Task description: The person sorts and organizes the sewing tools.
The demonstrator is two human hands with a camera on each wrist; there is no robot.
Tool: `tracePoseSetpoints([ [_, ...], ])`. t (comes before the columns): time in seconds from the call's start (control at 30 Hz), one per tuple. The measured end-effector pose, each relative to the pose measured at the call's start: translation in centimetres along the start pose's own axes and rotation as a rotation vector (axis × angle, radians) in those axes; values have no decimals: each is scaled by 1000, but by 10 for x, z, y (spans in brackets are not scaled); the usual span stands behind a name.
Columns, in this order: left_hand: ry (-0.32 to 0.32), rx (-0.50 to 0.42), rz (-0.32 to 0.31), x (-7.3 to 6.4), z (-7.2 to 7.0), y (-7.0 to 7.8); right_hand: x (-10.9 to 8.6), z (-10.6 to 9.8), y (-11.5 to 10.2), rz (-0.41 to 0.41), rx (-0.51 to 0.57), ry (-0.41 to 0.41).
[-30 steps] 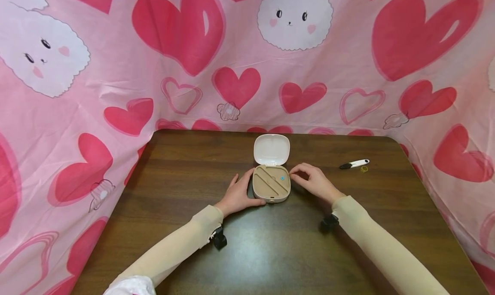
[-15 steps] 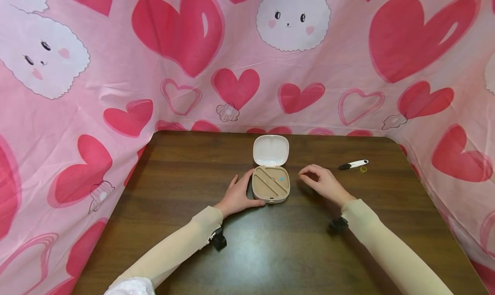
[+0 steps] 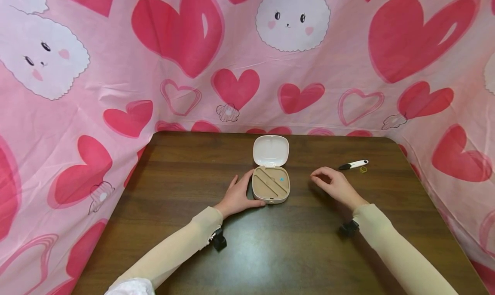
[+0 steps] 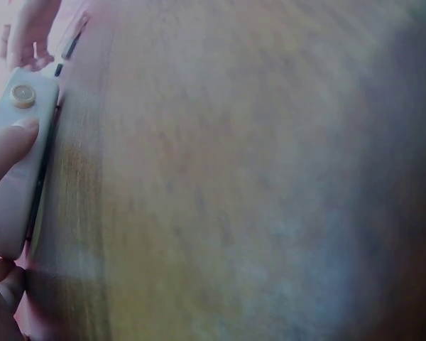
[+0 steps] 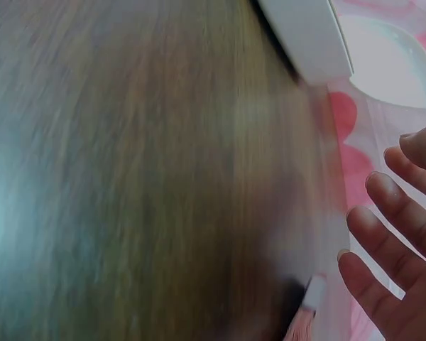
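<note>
A small hinged case [image 3: 276, 201] stands on the wooden table [image 3: 185, 170] near the centre of the frame in the head view, its white lid [image 3: 270, 150] raised at the back. Inside is a beige tray [image 3: 264, 188] crossed by two diagonal ridges, with a small blue spot [image 3: 282, 179] in its upper right part; whether that is a loose piece or part of the tray cannot be told.

The left hand [image 3: 236, 197] grips the case from its left side, fingers along the side wall and thumb across the front. At the left edge of the left wrist view, the thumb rests on the front face just beside a round button [image 4: 23, 95].

The right hand [image 3: 337, 186] hangs right of the case, apart from it and holding nothing, its fingers loosely bent; the right wrist view shows them spread at the lower right.

Beyond the right hand, at the right of the head view, lies a slim black-and-white tool [image 3: 353, 164], dark end toward the left, with a small yellow ring [image 3: 363, 170] just below it. Both arms wear beige sleeves [image 3: 390, 235] with black devices [image 3: 349, 228] at the wrists. A pink heart-print cloth [image 3: 247, 50] fills the background.
</note>
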State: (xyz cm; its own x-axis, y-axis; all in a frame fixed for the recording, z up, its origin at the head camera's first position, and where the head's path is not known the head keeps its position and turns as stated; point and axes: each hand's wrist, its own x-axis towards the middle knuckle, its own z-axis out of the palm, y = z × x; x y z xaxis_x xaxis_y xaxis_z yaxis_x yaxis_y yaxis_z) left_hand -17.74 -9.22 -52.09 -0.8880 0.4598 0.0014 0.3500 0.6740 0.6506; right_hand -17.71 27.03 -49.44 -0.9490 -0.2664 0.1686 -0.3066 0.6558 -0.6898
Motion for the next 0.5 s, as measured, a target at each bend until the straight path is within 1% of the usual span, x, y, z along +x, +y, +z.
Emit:
tracePoseSetpoints([
  [0.17, -2, 1, -4, 0, -1, 1, -7, -9, 5, 8, -37, 21],
  [0.3, -1, 6, -6, 1, -1, 1, -13, -18, 9, 51, -31, 6],
  [0.33, 1, 6, -6, 1, -1, 1, -15, -20, 10, 60, -14, -1],
  [0.4, 2, 5, -6, 0, 0, 1, -18, -23, 13, 54, -18, 0],
  [0.5, 3, 3, -7, 0, 0, 1, -21, -28, 18, 0, -80, 27],
])
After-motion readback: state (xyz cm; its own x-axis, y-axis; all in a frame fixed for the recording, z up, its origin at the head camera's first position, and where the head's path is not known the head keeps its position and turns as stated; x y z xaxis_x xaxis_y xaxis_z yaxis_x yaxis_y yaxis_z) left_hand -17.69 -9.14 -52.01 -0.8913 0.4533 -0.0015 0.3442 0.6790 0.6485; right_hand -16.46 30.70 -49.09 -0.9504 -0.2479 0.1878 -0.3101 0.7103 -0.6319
